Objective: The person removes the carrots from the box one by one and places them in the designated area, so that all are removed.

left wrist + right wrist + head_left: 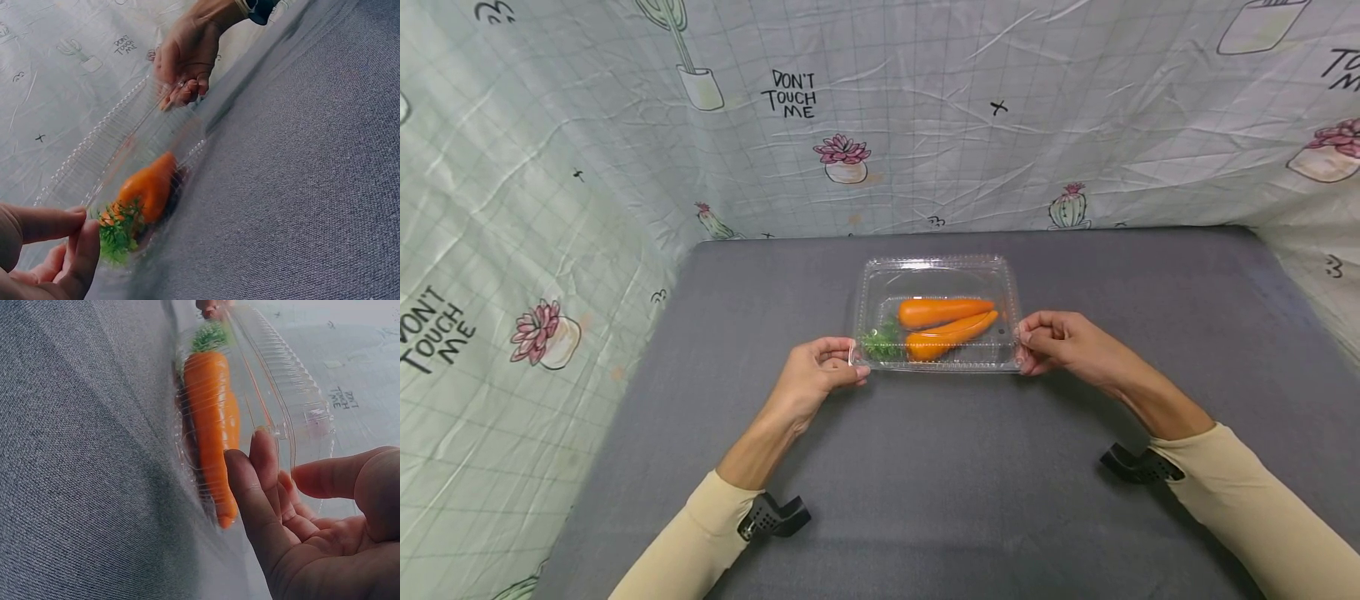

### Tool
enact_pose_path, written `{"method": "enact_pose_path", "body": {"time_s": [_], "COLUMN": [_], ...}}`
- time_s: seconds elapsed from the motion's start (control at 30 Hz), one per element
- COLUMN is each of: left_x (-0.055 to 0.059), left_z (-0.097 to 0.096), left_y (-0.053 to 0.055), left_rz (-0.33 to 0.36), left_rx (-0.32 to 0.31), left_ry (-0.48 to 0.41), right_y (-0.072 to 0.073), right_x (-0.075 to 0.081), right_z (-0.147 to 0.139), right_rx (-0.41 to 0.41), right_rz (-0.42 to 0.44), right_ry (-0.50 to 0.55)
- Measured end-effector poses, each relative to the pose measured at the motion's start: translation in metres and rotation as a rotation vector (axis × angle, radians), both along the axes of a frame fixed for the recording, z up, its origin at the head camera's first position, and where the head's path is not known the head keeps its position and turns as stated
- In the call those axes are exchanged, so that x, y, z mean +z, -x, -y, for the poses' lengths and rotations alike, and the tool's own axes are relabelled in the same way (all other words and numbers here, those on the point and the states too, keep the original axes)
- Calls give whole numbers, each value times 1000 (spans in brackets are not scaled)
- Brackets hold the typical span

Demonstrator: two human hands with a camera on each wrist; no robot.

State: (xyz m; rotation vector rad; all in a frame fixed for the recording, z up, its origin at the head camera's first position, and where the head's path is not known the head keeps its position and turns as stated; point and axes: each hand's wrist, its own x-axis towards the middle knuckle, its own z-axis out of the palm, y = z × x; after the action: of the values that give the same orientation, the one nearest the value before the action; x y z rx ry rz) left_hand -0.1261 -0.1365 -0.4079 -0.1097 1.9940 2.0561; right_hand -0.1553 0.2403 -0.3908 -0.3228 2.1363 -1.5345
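Observation:
A clear plastic clamshell box [940, 268] lies over the grey table, its lid covering what is inside. Through the plastic show two orange carrots, one behind [942, 312] and one in front [951, 337], with a green leafy sprig [882, 342] at the left end. My left hand [820, 372] pinches the box's front left corner between thumb and fingertips. At the right side, my right hand [1060, 340] grips the rim, thumb and fingers on either side of the edge in the right wrist view. Both hands sit level with the box's front half.
The grey table [910, 483] reaches back to a printed cloth [925, 125] hanging behind it and along the left side. A black wrist camera [773, 515] is strapped on the left sleeve, another [1138, 463] on the right.

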Motion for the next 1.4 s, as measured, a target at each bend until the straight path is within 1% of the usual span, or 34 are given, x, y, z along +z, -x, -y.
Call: {"method": "enact_pose_path", "body": {"time_s": [0.2, 0.43, 0.63, 0.8, 0.9, 1.03, 1.3, 1.4], "left_x": [0, 0, 0, 1, 0, -1, -1, -1], "left_z": [0, 2, 4, 5, 4, 4, 6, 6], "left_y": [0, -1, -3, -5, -5, -3, -3, -3], "left_rz": [-3, -11, -4, -22, -37, -58, -53, -59], "left_rx": [4, 8, -9, -34, -32, -21, -33, -25], "left_ry": [12, 70, 71, 142, 172, 163, 170, 157], "right_y": [0, 0, 1, 1, 1, 2, 2, 2], "right_x": [0, 0, 2, 3, 3, 3, 2, 3], "right_z": [0, 1, 2, 2, 2, 2, 1, 0], "right_rx": [3, 2, -1, -3, -1, 2, 12, 13], "right_rz": [2, 16, 26, 32, 36, 34, 35, 34], "right_ry": [2, 13, -2, -9, -7, -3, 7, 2]}}
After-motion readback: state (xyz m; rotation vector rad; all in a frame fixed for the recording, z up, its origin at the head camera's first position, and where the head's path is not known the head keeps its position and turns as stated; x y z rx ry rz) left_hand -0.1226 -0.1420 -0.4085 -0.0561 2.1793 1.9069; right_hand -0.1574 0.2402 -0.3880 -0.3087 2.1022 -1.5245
